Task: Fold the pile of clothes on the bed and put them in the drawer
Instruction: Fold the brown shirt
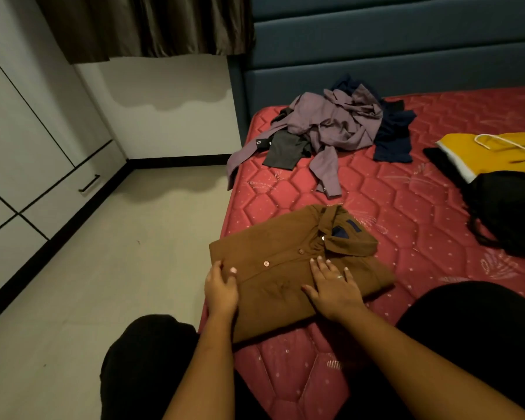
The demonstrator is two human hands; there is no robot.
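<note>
Labels are few. A navy label (341, 229) sits inside the collar of the brown shirt (273, 237), too small to read. A dark tag (259, 142) with a pale mark on a purple sleeve is just as unreadable.

The brown shirt lies folded and buttoned, collar away from the person, at the near left side of the red quilted mattress (406, 207). Its left corner juts slightly past the mattress edge, above the pale floor (103, 268). The left hand (222, 286) curls over the shirt's left edge and holds it there. The right hand (331, 286), which wears a ring (340, 277), lies flat with fingers spread, pressing the shirt front below the collar.

Farther up the mattress, near the blue padded headboard (376, 40), is the pile of clothes (337, 125). It holds a crumpled purple shirt, a grey garment (285, 150) and a navy garment (391, 137). One purple sleeve hangs over the mattress's left edge. A strip of bare mattress separates pile and folded shirt.

At the right, a yellow garment (497, 156) with a white cord (491, 140) lies just beside a black backpack (509, 213). Both are well apart from the hands.

Left of the bed, open floor runs to a white cupboard, where a drawer (73, 192) with a black handle (89, 184) is closed.
</note>
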